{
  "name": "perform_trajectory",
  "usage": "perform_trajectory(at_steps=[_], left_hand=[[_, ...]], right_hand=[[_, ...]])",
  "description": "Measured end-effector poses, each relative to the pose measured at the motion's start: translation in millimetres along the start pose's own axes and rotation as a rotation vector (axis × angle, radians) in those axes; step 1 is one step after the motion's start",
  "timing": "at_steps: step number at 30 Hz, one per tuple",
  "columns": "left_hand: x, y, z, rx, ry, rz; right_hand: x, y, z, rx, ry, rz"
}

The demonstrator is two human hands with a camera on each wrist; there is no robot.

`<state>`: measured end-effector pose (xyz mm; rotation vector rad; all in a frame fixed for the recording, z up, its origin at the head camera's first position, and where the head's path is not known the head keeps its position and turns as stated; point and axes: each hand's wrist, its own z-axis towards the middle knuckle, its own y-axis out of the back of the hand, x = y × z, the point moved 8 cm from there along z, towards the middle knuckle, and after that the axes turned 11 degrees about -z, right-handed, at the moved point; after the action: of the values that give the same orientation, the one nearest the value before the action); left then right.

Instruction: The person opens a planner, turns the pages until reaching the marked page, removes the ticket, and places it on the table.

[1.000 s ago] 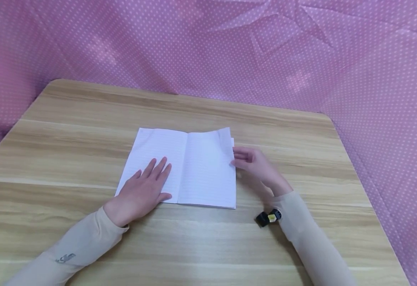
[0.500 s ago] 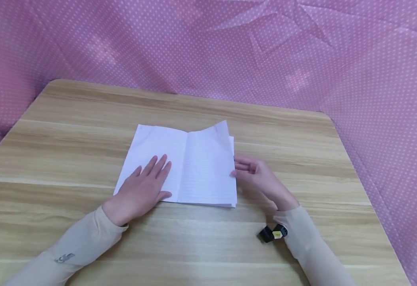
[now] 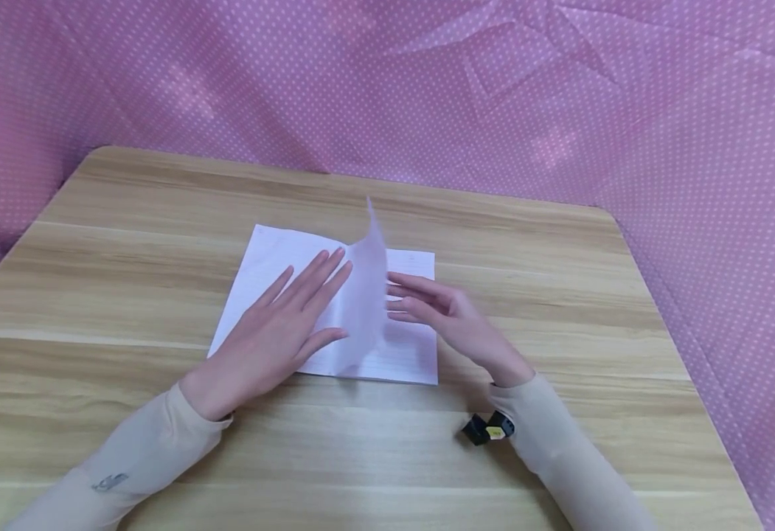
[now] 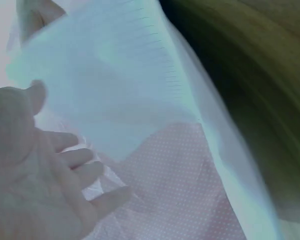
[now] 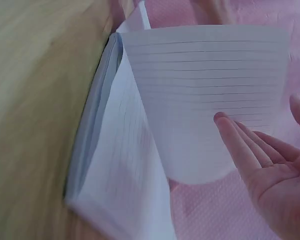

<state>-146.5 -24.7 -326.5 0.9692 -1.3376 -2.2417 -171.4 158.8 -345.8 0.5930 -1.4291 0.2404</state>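
Note:
An open lined notebook lies in the middle of the table in the head view. One page stands almost upright from the fold, its top corner pointing up. My left hand is over the left half with fingers straight and spread; in the left wrist view its palm faces that raised page. On the right side of the page my right hand has its fingers extended against the sheet. The right wrist view shows those fingers straight on the lined paper, thumb apart.
The wooden table reaches out on all sides of the notebook. A pink dotted cloth hangs behind and beside it. A small black device with a yellow label sits at my right wrist.
The page has swung up from the right half to near upright, with my right hand moving left behind it. My left hand has shifted up and right, its fingers nearer the fold.

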Motion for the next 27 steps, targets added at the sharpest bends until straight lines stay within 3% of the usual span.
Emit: perform_trajectory(at_steps=[4,9,12,16,22,27], left_hand=[[-11.3,10.9,3.8,-0.029,-0.080,-0.013],[-21.8,24.0,5.4,-0.048,-0.153,-0.011],[-22.9,30.1,4.1,-0.051,-0.154,0.019],[-13.1,26.9,0.4,0.001,-0.062,0.052],[14.5,-2.1,-7.9,0.209,0.138,0.036],[26.8,-16.6,-15.9,0.293,0.218,0.035]], right_hand=[[9,-19,12.1,0.097,0.079,0.016],[13,-35,22.1,0.136,0.118,-0.087],[13,-43,25.5,0.154,0.138,-0.164],[12,-51,26.9,0.176,0.174,-0.311],[8,-55,22.1,0.218,0.207,-0.603],[-2,-51,15.8,0.247,0.167,-0.792]])
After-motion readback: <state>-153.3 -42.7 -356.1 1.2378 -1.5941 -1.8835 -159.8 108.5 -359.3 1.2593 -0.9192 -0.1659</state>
